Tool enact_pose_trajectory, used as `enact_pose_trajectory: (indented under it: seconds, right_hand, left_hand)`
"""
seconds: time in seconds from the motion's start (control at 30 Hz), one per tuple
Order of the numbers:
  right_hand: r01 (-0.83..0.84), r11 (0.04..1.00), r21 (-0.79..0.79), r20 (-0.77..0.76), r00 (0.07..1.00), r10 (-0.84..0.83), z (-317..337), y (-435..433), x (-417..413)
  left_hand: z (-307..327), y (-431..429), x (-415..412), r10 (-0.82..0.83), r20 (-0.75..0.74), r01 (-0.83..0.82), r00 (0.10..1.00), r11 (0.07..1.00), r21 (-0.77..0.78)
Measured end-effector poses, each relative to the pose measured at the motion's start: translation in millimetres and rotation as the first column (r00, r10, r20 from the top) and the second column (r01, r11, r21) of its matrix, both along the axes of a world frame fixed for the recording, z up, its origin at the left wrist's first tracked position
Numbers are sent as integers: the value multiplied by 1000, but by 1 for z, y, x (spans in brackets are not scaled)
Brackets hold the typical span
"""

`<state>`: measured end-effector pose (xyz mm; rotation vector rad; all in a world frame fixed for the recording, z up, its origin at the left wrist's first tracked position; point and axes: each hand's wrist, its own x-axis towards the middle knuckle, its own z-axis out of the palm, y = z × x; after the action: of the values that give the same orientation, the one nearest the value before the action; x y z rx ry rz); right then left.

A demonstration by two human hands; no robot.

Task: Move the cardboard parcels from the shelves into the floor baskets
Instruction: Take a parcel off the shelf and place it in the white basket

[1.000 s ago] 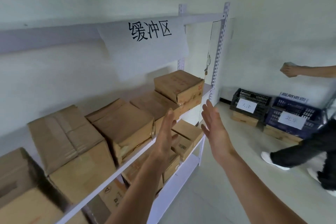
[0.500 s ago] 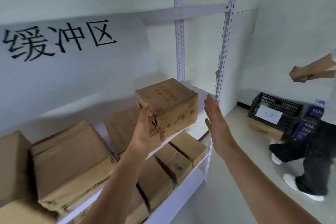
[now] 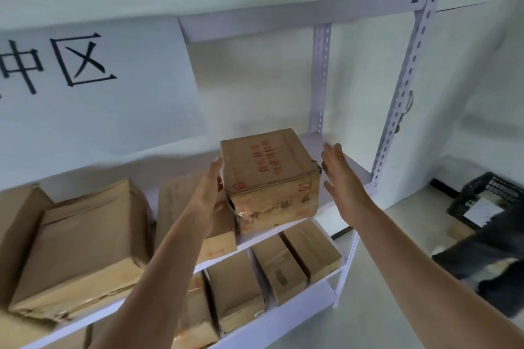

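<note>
Red-printed cardboard parcel (image 3: 269,178) on the white shelf (image 3: 348,163), near its right end. Left hand (image 3: 208,193) flat against the parcel's left face, fingers straight. Right hand (image 3: 338,176) open just beside its right face, contact unclear. Probably stiff and fairly light. Front edge torn and taped, so best clamped low by opposite side faces. Open room right of the parcel up to the slotted post (image 3: 397,122). Black basket (image 3: 487,193) on the floor farther right.

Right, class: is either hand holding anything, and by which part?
Nothing is held yet. The left hand lies flat against the box, on its left side; the right hand is open near its right side, not touching.
</note>
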<state>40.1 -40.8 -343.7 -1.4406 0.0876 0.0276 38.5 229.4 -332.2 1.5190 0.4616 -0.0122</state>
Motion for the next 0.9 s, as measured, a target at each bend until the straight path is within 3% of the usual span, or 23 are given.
enact_pose_trajectory:
  seconds: [0.23,0.33,0.5,0.7,0.9]
  right_hand:
    - [-190,978,-90,-178,969,172,2,-12,83]
    - [-341,929,-144,-179,932,315,-1,-11,104]
    - [-341,920,-194,-147,937,317,2,-12,122]
    - [-260,965,-37,37,965,261,9,-25,135]
    - [-262,961,91,88,963,254,-1,-48,131]
  left_hand:
    - [-7,-4,36,-114,-38,115,993,993,33]
    - [-12,-4,51,-100,-53,102,994,994,41]
    - [-10,-8,52,-85,11,85,996,996,-9]
    - [-5,-28,42,-36,224,50,974,997,-59]
    - [-14,-61,25,0,301,20,954,998,-64]
